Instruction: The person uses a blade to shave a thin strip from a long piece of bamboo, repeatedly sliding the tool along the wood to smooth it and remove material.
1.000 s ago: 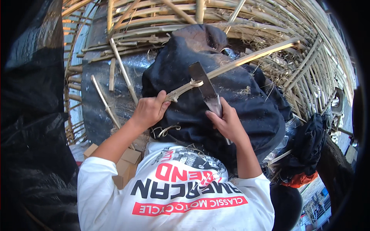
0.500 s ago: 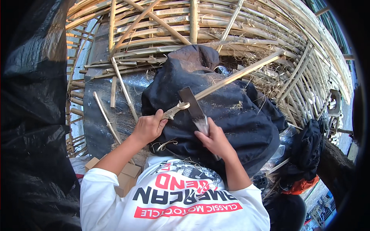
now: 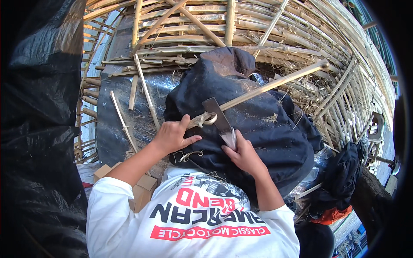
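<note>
A: Where's the wooden stick (image 3: pixel 275 86)?
B: Slanting over the dark cloth (image 3: pixel 271 142), its near end at the left hand (image 3: pixel 171 136).
A: Is that hand gripping it?
B: The thumb stands away from the stick — the palm is hidden, so I can't tell whether the fingers close on it.
A: And the right hand (image 3: pixel 246 157)?
B: Wrapped round the knife (image 3: pixel 217 115) handle — the broad blade crosses the stick, a pale curled shaving (image 3: pixel 210 121) just beside it.
</note>
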A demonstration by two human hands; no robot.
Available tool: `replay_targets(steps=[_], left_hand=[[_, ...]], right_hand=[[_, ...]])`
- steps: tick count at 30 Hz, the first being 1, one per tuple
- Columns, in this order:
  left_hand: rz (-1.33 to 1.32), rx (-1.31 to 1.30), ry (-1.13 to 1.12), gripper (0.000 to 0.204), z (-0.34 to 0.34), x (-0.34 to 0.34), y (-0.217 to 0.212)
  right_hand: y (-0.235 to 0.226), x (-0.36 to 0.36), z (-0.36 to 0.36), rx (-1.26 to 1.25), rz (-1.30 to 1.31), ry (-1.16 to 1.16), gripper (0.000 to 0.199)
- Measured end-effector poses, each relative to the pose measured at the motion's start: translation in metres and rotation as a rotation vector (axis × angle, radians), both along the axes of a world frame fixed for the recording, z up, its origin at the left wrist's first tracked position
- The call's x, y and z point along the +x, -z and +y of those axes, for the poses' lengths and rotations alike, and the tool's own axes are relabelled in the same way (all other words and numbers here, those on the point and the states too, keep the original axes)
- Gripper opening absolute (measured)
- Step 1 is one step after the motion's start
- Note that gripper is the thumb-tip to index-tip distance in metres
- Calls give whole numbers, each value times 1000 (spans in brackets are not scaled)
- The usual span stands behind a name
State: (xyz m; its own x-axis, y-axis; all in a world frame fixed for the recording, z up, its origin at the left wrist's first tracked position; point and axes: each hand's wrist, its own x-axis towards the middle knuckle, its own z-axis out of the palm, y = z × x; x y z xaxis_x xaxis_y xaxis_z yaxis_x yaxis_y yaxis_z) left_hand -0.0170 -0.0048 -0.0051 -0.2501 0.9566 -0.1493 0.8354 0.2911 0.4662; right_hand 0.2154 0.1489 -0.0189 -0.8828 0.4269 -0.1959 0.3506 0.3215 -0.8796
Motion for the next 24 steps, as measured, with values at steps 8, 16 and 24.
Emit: replay_targets(steps=[8,16,24], left_hand=[[18,50,4,78,-3,0,10],[31,-7,4,88,-4,0,6],[58,7,6,94,-2,5,6]], right_hand=[[-16,-9,-3,-82,-80,54,35],[-13,-5,-12,-45,-55,145,28],[0,-4,-20,-111,-101,73,42]])
